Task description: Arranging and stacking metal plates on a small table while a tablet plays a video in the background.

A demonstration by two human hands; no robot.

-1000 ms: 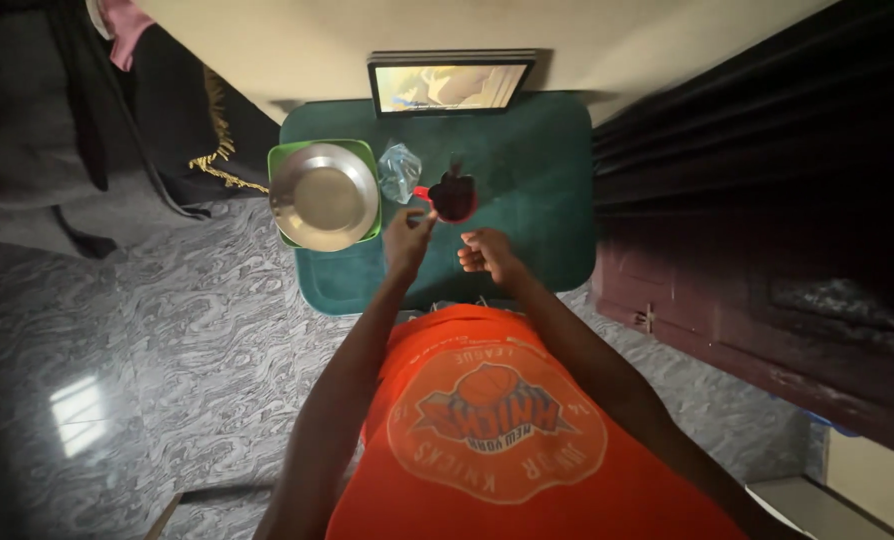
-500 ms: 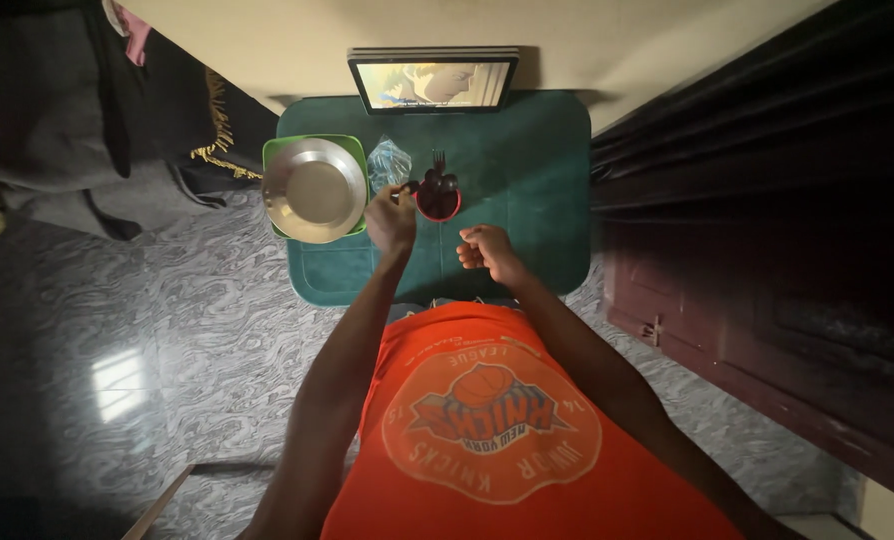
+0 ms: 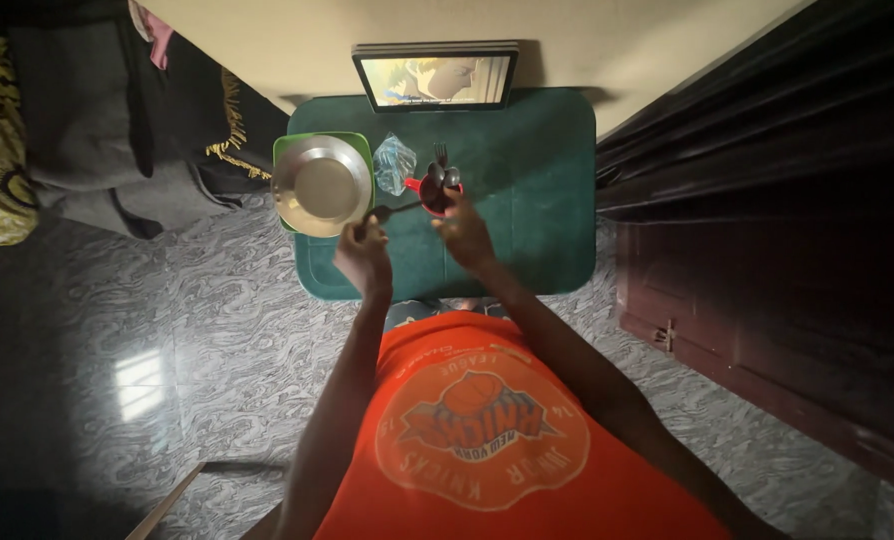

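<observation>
A small red cup (image 3: 429, 192) holding a fork and other dark utensils stands on a green table (image 3: 527, 200). My left hand (image 3: 363, 258) is pulled back over the table's near left part, shut on a dark slim utensil (image 3: 395, 210) that points towards the cup. My right hand (image 3: 464, 228) reaches up to the cup, fingertips at its right rim among the utensil handles. Whether it grips anything is hidden. A steel plate (image 3: 320, 184) lies on a green plate (image 3: 283, 150) at the table's left edge.
A crumpled clear plastic bag (image 3: 395, 162) lies between the plates and the cup. A tablet (image 3: 435, 78) with a lit screen leans on the wall behind the table. Dark wooden furniture (image 3: 767, 200) stands to the right, hanging clothes (image 3: 117, 110) to the left, over a marbled floor.
My left hand has drawn back from the cup with a dark utensil in it. My right hand has moved forward from the table's near edge to the cup.
</observation>
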